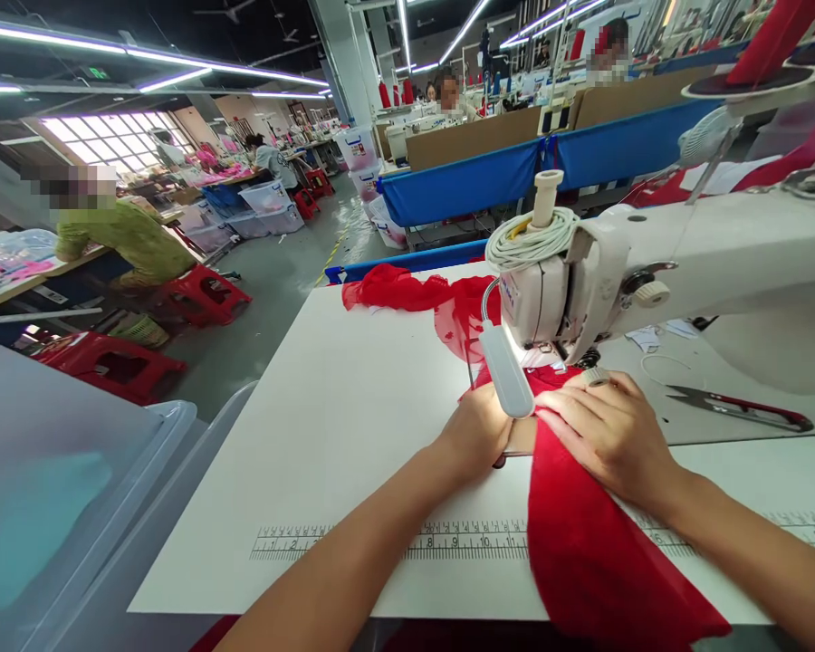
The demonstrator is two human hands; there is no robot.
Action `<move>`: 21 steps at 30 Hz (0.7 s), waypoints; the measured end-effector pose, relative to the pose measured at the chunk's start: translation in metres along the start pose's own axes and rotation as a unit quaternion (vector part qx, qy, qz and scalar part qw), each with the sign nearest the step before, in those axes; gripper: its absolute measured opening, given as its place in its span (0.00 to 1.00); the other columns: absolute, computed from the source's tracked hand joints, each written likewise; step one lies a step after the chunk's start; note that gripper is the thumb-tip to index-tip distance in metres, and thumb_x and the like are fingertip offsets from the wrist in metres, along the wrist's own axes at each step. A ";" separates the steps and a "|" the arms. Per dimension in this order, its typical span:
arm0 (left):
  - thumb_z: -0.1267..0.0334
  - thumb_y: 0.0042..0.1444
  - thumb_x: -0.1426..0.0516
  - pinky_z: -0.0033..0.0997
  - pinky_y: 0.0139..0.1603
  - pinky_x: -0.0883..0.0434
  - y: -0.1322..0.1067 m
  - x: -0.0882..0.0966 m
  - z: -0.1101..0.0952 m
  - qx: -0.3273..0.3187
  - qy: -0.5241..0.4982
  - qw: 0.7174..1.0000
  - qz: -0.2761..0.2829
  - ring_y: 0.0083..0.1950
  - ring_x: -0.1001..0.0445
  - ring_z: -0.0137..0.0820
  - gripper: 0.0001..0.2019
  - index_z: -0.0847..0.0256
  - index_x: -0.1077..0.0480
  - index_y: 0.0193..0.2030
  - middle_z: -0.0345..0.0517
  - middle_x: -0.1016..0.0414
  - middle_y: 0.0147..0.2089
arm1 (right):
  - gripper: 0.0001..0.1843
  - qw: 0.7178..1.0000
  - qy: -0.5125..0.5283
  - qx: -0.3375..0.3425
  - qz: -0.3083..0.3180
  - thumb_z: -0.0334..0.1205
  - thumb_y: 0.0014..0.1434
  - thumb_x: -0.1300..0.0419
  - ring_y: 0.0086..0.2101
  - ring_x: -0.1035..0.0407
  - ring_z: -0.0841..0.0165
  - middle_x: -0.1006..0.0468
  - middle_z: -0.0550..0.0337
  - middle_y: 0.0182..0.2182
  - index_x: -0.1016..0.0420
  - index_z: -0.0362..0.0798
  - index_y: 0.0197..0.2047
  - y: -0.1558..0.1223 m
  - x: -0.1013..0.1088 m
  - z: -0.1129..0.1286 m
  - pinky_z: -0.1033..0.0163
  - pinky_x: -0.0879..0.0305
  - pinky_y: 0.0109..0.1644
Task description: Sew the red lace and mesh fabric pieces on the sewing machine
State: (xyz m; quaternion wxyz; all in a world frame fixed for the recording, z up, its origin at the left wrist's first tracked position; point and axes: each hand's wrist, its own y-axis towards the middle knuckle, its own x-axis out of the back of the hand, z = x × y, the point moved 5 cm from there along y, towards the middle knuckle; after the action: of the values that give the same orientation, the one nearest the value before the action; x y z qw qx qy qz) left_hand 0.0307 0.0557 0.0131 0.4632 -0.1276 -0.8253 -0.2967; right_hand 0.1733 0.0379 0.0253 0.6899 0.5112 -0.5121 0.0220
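Note:
A piece of red fabric (584, 534) lies across the white sewing table (353, 426) and runs under the head of a white sewing machine (706, 272), coming out behind it as sheer red cloth (414, 292). My right hand (611, 435) lies flat on the fabric just in front of the needle, fingers stretched out. My left hand (479, 430) rests on the table at the fabric's left edge, partly hidden behind the machine's small white lamp (506, 371); its fingers are hidden.
Thread snips with red handles (740, 407) lie on the table to the right. A ruler strip (448, 541) is printed along the table's front. A clear plastic bin (61, 489) stands at my left. Other people work at tables beyond the aisle, among red stools (204, 294).

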 end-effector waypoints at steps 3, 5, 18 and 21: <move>0.71 0.66 0.55 0.32 0.36 0.28 0.000 0.000 0.001 -0.005 -0.046 0.999 0.021 0.34 0.27 0.32 0.14 0.59 0.30 0.38 0.43 0.26 0.34 | 0.10 0.996 0.064 -0.061 0.000 0.31 0.68 0.49 0.29 0.29 0.68 0.19 0.63 0.29 0.28 0.49 0.39 -0.001 -0.004 -0.009 0.59 0.42 0.39; 0.71 0.64 0.53 0.33 0.38 0.28 -0.001 -0.002 0.002 -0.006 -0.065 0.997 0.031 0.37 0.27 0.33 0.12 0.60 0.29 0.40 0.44 0.25 0.36 | 0.09 0.990 0.100 -0.104 0.008 0.33 0.69 0.49 0.28 0.29 0.68 0.20 0.64 0.29 0.29 0.50 0.38 -0.002 -0.006 -0.015 0.60 0.40 0.38; 0.65 0.65 0.47 0.28 0.35 0.33 -0.002 -0.001 0.001 0.005 -0.109 0.994 -0.026 0.31 0.33 0.28 0.17 0.59 0.40 0.23 0.38 0.32 0.26 | 0.10 0.999 0.043 -0.012 0.022 0.35 0.68 0.49 0.34 0.28 0.63 0.19 0.56 0.34 0.26 0.47 0.42 -0.004 -0.004 -0.008 0.57 0.41 0.37; 0.65 0.66 0.49 0.28 0.33 0.35 -0.003 -0.001 0.003 0.004 -0.108 0.994 -0.023 0.30 0.35 0.28 0.20 0.58 0.45 0.21 0.38 0.35 0.25 | 0.13 0.999 -0.019 0.007 0.046 0.31 0.65 0.50 0.32 0.29 0.64 0.19 0.55 0.38 0.24 0.46 0.41 -0.010 -0.001 -0.009 0.59 0.41 0.34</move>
State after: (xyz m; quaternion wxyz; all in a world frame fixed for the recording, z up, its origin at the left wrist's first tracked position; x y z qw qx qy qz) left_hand 0.0277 0.0547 0.0104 0.3652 -0.1379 -0.8743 -0.2883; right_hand 0.1846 0.0404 0.0181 0.6743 0.4927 -0.5480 0.0474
